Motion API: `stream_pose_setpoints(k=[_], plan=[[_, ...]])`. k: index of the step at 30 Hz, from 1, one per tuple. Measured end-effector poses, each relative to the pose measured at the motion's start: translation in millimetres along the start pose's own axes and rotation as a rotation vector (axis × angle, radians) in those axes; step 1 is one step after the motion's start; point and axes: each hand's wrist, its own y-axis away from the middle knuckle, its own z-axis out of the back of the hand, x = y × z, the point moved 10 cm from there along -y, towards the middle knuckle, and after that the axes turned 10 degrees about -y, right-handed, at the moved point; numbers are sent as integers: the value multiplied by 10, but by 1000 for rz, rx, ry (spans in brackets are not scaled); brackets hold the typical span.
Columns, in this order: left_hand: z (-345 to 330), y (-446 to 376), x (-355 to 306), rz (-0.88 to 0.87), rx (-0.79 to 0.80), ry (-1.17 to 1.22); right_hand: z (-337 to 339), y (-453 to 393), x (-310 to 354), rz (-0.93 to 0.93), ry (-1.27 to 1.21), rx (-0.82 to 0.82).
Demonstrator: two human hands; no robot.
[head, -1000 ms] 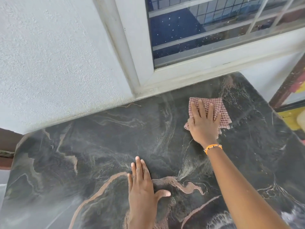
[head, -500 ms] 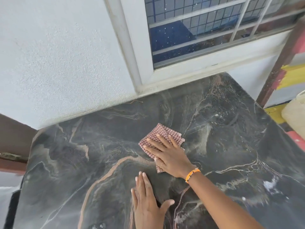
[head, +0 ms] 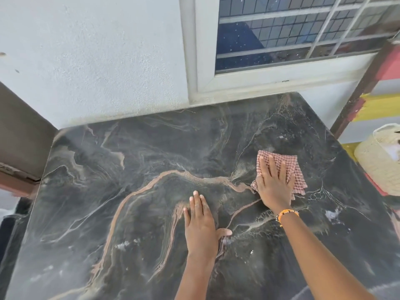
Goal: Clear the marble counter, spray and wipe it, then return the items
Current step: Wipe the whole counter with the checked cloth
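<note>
Dark marble with pale and rust-brown veins makes up the worktop [head: 134, 191], which fills the lower view and runs back to a white textured wall [head: 91, 61]. Nearest, the left hand [head: 200, 221] lies flat on the stone with fingers straight and together, thumb out to the side, holding nothing; it sits where it was half a second ago. Just beyond it and to the right, the right hand [head: 273, 187] presses down with spread, straight fingers on one folded red-and-white checked cloth [head: 287, 167], an orange bracelet [head: 286, 213] on its wrist. Half a second ago that hand and cloth were near the middle of the worktop, close above the left hand; now they are out toward the right edge. Two hands, one cloth, one bracelet. Off the right edge stands one pale woven basket [head: 381, 161]. Farthest, one white-framed window [head: 292, 35] with a grille sits above the back edge.
</note>
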Motion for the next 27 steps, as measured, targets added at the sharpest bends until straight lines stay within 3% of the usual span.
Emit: stream_pose_setpoints(k=[10,14,19,23,27], plan=[[-19,-35,-7,45,-11,-94,-441,309,1207,376,22,165],[-7,-3,14,82,-28,9,-488,492,1267,598,35,252],[67,4,-400,102,-83,184,-193,412,673,678,53,242],[111,-209,-1117,-8,-95,192,165,-12,-160,536,55,182],[65,-396,-1515,-4,-52,95,575,-482,-1146,309,75,77]])
